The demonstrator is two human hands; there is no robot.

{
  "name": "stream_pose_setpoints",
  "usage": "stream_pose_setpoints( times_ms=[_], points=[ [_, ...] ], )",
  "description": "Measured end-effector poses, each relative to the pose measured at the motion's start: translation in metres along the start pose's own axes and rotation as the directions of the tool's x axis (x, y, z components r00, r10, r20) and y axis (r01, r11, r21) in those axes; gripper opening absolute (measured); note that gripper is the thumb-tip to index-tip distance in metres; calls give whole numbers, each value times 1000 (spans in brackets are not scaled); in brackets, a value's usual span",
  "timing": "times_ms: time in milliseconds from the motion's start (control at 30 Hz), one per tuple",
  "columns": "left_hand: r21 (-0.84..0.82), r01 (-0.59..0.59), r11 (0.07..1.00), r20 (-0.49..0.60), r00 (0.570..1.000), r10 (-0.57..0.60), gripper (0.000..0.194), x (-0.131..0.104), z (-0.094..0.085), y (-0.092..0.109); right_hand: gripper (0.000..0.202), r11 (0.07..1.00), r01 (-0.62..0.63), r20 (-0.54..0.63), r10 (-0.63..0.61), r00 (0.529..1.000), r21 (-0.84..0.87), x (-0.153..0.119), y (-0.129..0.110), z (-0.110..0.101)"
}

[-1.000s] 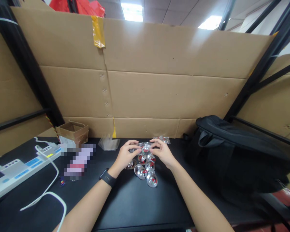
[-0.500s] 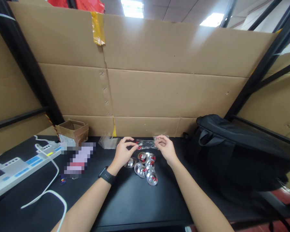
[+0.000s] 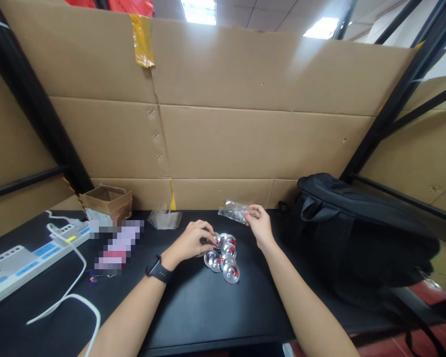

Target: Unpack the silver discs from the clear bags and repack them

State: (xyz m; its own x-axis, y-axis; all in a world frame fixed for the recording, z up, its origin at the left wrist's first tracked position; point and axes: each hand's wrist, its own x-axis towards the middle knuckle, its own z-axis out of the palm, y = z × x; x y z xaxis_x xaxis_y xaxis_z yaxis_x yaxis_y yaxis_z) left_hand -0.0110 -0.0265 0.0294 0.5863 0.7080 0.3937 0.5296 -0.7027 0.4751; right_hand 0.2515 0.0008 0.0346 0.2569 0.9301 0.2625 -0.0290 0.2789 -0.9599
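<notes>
Several shiny round metal discs with red markings (image 3: 231, 272) lie in an overlapping cluster on the black table. My left hand (image 3: 196, 239), with a dark watch on its wrist, reaches into the cluster's upper left side. Its thumb and fingers close on the edge of one metal disc (image 3: 216, 240), and part of that disc is hidden by them. Behind the cluster, my right hand (image 3: 259, 224) pinches the right end of a clear plastic bag (image 3: 233, 210). The bag looks crinkled, and I cannot make out anything inside it.
A stack of clear bags (image 3: 165, 219) lies behind my left hand. On the left are an open cardboard box (image 3: 107, 201), a white power strip (image 3: 37, 255) with a looping cable, and a blurred-out item (image 3: 121, 245). A black bag (image 3: 360, 238) stands on the right. Cardboard (image 3: 223, 144) walls the back.
My left hand has moved from beside the plastic bag down and toward me to the discs. The bag, still in my right hand, is now lifted and tilted. The view has shifted slightly.
</notes>
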Motion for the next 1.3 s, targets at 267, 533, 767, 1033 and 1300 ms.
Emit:
stream_pose_setpoints(
  times_ms=[267, 533, 767, 1033, 1300],
  points=[
    [-389, 133, 912, -179, 960, -216, 29, 3, 0, 9, 50, 970, -142, 162, 111, 981, 199, -11, -1, 13],
    [-735, 86, 672, -274, 869, -412, 33, 13, 29, 14, 49, 957, -252, 361, 186, 914, 145, -42, -8, 38],
    [-730, 84, 678, -350, 806, -477, 31, 14, 28, 9, 41, 999, -1, 390, -13, 921, 37, -44, 0, 40],
    [-785, 75, 614, -282, 840, -463, 37, 14, 28, 12, 57, 992, -108, 356, 76, 931, 69, -44, 10, 42],
    [-626, 131, 769, -301, 869, -393, 12, 9, 15, 14, 57, 977, 205, 306, -180, 935, -51, -45, 0, 40]
  ],
)
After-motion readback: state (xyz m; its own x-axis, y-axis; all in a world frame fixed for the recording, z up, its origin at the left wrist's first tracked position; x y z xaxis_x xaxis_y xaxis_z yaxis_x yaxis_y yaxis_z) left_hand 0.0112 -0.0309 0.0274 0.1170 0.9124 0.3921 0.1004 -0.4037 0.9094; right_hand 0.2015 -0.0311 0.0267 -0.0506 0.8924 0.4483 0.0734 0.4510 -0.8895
